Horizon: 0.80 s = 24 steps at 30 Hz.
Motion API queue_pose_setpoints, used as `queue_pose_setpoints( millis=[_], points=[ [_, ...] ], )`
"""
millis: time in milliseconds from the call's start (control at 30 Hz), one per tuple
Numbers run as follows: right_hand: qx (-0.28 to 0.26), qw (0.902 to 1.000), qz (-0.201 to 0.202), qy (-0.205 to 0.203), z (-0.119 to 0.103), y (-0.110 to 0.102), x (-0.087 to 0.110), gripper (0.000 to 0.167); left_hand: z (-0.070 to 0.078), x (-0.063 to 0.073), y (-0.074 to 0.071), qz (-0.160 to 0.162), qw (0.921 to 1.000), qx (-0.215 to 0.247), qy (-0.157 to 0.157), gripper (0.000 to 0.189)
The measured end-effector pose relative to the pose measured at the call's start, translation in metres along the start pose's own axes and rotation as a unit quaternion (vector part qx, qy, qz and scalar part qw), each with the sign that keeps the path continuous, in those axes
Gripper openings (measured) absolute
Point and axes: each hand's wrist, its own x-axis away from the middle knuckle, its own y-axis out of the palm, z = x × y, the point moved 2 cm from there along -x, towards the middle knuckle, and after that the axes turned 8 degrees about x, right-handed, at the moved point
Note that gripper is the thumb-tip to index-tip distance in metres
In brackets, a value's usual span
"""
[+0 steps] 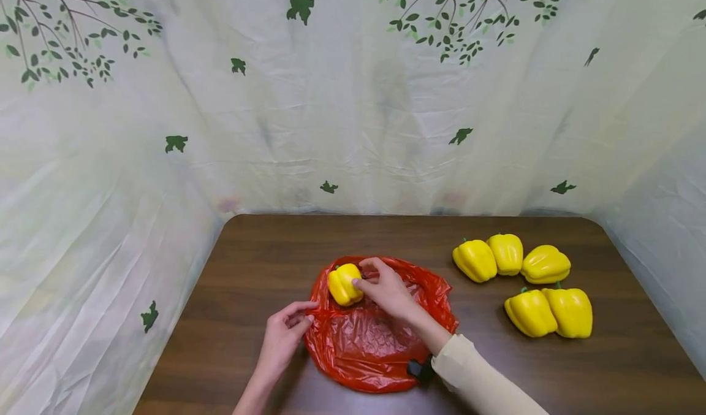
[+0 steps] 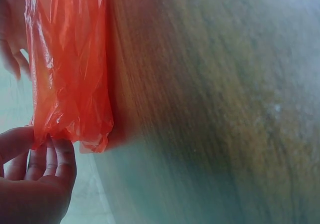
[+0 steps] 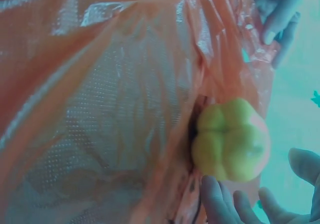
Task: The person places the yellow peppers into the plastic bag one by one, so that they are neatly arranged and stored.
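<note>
A red plastic bag [image 1: 380,347] lies spread on the table with its mouth open upward. My left hand [image 1: 282,338] pinches the bag's left edge between thumb and fingers, and the left wrist view shows the gathered film [image 2: 70,84] at its fingertips. One yellow bell pepper [image 1: 344,286] sits inside the bag near its far left rim. Over the bag reaches my right hand [image 1: 388,289], its thumb and fingers spread right beside that pepper. In the right wrist view the fingers [image 3: 215,201] stand just below the pepper [image 3: 230,141], not wrapped round it.
Several more yellow bell peppers [image 1: 546,265] lie in two groups on the right of the brown wooden table [image 1: 265,243]. A small black device [image 1: 420,369] is at my right wrist. Behind the table hangs a pale curtain [image 1: 353,96] with leaf prints.
</note>
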Motion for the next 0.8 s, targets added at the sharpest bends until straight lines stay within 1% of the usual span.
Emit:
queue_pose_setpoints(
  millis=[167, 400, 533, 700, 800],
  points=[
    [-0.009, 0.9999, 0.007, -0.011, -0.003, -0.006, 0.007, 0.046, -0.001, -0.002, 0.0, 0.002, 1.0, -0.005, -0.001, 0.023],
    [-0.037, 0.9986, 0.014, -0.034, -0.008, -0.016, 0.021, 0.042, -0.003, -0.004, -0.001, 0.005, 0.9999, -0.01, 0.007, 0.021],
    [-0.032, 0.9985, 0.018, -0.042, -0.011, -0.024, 0.031, 0.042, -0.002, -0.005, 0.0, 0.008, 0.9999, -0.01, 0.0, 0.02],
    [-0.019, 0.9982, 0.027, -0.049, -0.008, -0.032, 0.042, 0.041, -0.001, -0.003, 0.0, 0.017, 0.9997, -0.014, -0.009, 0.015],
    [-0.017, 0.9982, 0.036, -0.045, -0.006, -0.036, 0.048, 0.04, -0.001, -0.003, 0.0, 0.019, 0.9996, -0.014, -0.014, 0.014]
  ],
)
